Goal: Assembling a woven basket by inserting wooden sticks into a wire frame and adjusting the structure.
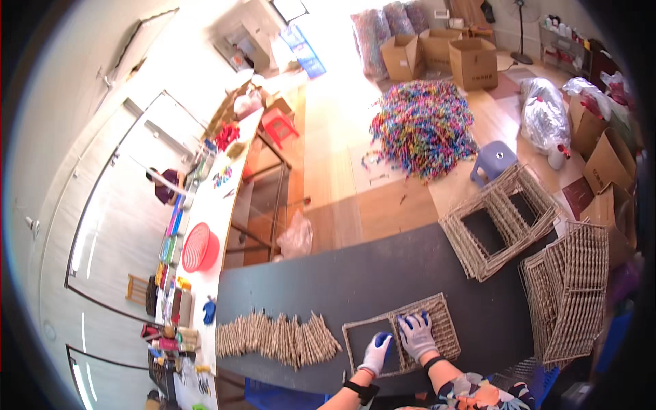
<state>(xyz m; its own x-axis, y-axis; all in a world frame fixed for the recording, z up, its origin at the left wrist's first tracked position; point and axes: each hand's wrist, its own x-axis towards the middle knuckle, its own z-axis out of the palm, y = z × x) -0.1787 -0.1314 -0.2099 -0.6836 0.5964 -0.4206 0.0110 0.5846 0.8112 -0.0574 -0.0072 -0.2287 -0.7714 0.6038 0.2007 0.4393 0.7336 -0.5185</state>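
Note:
A rectangular frame wrapped in brown twine lies on the dark table in front of me, divided by a middle bar. Twine-wrapped rods fill its right part, while table shows through its left part. My right hand, in a white glove with blue fingertips, rests on the rods beside the middle bar, fingers spread. Over the left opening is my left hand, gloved alike, its fingers loosely curved and blue palm side turned right; nothing shows in it. Left of the frame, many loose twine-wrapped rods lie in a row.
More twine frames are stacked at the table's far right, with another stack beside them. A long white table with a red basket runs along the left. Beyond are a multicoloured heap, a stool and cartons.

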